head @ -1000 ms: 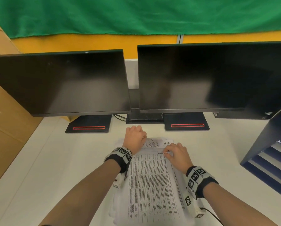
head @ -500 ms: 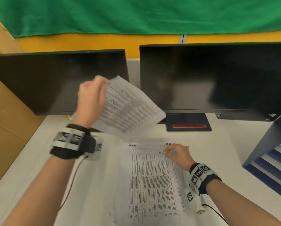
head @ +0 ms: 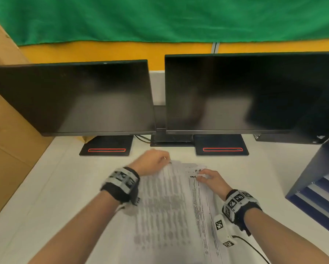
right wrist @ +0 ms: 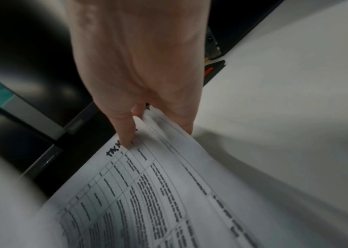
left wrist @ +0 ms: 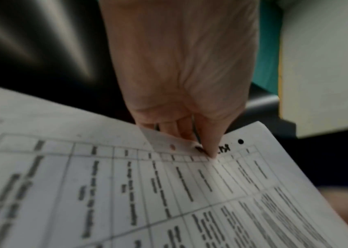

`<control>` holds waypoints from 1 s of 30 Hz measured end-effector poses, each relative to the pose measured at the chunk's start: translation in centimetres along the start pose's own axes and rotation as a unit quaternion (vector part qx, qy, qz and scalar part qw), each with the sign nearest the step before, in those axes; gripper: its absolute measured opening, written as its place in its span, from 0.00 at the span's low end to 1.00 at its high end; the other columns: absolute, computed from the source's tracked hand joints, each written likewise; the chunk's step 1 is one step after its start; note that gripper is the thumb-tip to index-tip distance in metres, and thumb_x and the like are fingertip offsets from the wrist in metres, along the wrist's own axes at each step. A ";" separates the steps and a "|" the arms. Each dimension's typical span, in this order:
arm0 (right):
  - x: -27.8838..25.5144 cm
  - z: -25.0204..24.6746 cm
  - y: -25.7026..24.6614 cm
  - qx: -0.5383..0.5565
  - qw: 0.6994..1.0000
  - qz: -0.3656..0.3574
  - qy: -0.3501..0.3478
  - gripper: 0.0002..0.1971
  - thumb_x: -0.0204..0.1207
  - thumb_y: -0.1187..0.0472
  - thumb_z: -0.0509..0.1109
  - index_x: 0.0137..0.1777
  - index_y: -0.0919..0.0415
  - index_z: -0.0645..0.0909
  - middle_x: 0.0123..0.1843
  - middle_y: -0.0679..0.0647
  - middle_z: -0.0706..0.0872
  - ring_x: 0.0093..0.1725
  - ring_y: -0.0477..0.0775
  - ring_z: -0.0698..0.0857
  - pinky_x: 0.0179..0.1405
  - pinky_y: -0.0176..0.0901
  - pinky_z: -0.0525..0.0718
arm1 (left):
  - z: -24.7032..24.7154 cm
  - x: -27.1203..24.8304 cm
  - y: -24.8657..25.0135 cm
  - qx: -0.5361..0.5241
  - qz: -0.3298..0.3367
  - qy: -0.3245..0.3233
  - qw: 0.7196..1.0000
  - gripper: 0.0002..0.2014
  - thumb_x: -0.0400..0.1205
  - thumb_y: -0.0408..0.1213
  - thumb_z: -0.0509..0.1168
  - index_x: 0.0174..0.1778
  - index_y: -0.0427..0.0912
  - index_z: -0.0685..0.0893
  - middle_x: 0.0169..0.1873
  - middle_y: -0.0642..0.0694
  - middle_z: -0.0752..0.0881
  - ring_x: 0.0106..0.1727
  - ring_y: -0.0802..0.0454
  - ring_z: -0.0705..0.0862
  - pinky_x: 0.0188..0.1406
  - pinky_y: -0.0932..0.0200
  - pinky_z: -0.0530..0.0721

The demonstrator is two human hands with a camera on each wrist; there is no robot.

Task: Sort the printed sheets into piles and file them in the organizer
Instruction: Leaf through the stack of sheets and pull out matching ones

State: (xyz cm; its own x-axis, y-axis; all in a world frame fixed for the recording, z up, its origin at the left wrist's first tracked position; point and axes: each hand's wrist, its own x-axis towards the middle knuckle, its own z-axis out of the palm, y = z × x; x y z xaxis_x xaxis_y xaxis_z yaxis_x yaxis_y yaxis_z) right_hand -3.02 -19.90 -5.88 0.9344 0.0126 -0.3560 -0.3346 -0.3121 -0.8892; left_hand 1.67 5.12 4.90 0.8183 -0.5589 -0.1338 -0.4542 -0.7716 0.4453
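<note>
A pile of printed sheets (head: 202, 221) lies on the white desk (head: 55, 197) in front of me. My left hand (head: 160, 161) pinches the top edge of one printed sheet (head: 163, 206), which lies blurred over the pile's left part. The left wrist view shows thumb and fingers of that hand (left wrist: 200, 146) closed on this sheet (left wrist: 169, 193) near a punched hole. My right hand (head: 202, 177) holds the pile's top right edge. In the right wrist view that hand's (right wrist: 147, 127) index finger presses beside handwritten letters, and the upper sheets (right wrist: 169, 184) are pinched and bowed up.
A dark blue organizer (head: 316, 174) with slanted shelves stands at the right edge of the desk. Two dark monitors (head: 74, 98) (head: 245, 92) on black bases stand close behind the pile. Brown cardboard (head: 3, 130) leans along the left side.
Half a second ago my left hand held a sheet up in front of the left monitor. It has come back down with the sheet onto the pile. The right hand stayed at the pile's top edge.
</note>
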 end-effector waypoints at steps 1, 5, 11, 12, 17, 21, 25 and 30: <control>-0.1 0.1 -0.1 0.010 1.000 0.002 0.000 0.05 0.78 0.64 0.69 0.51 0.64 0.83 0.61 0.58 0.84 0.62 0.54 0.80 0.59 0.39 0.75 | 2.1 0.6 0.5 -0.014 -0.005 -0.013 1.000 0.10 0.85 0.40 0.57 0.51 0.44 0.84 0.47 0.47 0.87 0.47 0.50 0.83 0.49 0.56 0.79; -0.1 0.1 -0.1 0.024 1.000 0.005 0.006 0.08 0.81 0.64 0.65 0.55 0.66 0.81 0.61 0.60 0.85 0.63 0.59 0.81 0.65 0.49 0.77 | 8.1 1.9 2.0 -0.031 -0.013 0.003 0.999 0.10 0.83 0.42 0.61 0.55 0.44 0.84 0.57 0.49 0.78 0.57 0.52 0.77 0.63 0.54 0.76; -0.6 0.3 0.3 0.023 0.999 0.022 -0.030 0.12 0.81 0.57 0.64 0.61 0.57 0.80 0.65 0.55 0.82 0.68 0.55 0.78 0.73 0.53 0.71 | 11.3 1.7 2.4 0.045 0.017 0.099 0.994 0.11 0.83 0.43 0.60 0.54 0.46 0.86 0.58 0.50 0.78 0.60 0.51 0.73 0.64 0.52 0.70; -0.9 0.3 0.1 0.030 0.999 0.017 -0.035 0.13 0.82 0.54 0.63 0.61 0.56 0.81 0.64 0.53 0.83 0.67 0.53 0.79 0.72 0.51 0.71 | 11.5 1.7 2.3 0.054 0.016 0.103 0.993 0.11 0.84 0.43 0.59 0.55 0.47 0.86 0.56 0.49 0.79 0.59 0.50 0.74 0.64 0.51 0.70; -2.1 -0.1 -0.7 -0.094 0.993 -0.039 -0.060 0.15 0.70 0.41 0.73 0.46 0.52 0.85 0.56 0.48 0.86 0.58 0.45 0.80 0.62 0.44 0.73 | 11.9 1.5 2.2 0.037 -0.013 0.109 0.993 0.12 0.83 0.42 0.58 0.56 0.44 0.84 0.52 0.47 0.81 0.53 0.49 0.78 0.53 0.53 0.77; -2.3 0.3 -0.2 -0.270 0.955 -0.118 -0.007 0.03 0.75 0.59 0.70 0.42 0.51 0.84 0.46 0.50 0.87 0.48 0.52 0.84 0.52 0.45 0.79 | 11.4 1.1 2.4 -0.040 -0.002 0.107 0.993 0.05 0.83 0.41 0.58 0.50 0.45 0.76 0.48 0.50 0.76 0.39 0.54 0.78 0.38 0.59 0.78; -3.0 0.7 0.3 -0.342 0.922 -0.181 0.011 0.08 0.77 0.60 0.69 0.51 0.55 0.89 0.48 0.48 0.90 0.46 0.48 0.85 0.52 0.38 0.80 | 10.2 1.8 0.5 -0.048 -0.102 0.113 0.987 0.09 0.83 0.30 0.57 0.57 0.44 0.74 0.55 0.49 0.73 0.40 0.51 0.81 0.36 0.60 0.81; -3.7 1.0 0.3 -0.399 0.886 -0.238 0.004 0.10 0.80 0.60 0.66 0.55 0.53 0.88 0.50 0.47 0.90 0.50 0.50 0.84 0.51 0.41 0.81 | 8.8 3.0 -1.0 0.016 -0.100 0.046 0.994 0.08 0.82 0.35 0.62 0.54 0.42 0.83 0.56 0.44 0.76 0.45 0.48 0.82 0.49 0.57 0.83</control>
State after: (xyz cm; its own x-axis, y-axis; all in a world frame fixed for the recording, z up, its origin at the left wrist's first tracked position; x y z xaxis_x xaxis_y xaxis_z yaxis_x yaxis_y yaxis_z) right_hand -6.68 -19.11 -5.12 0.9484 0.3169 0.0087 0.2866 -0.8455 -0.4504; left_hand 1.49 1.52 -3.79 0.9210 -0.3654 -0.1349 -0.2897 -0.8740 0.3901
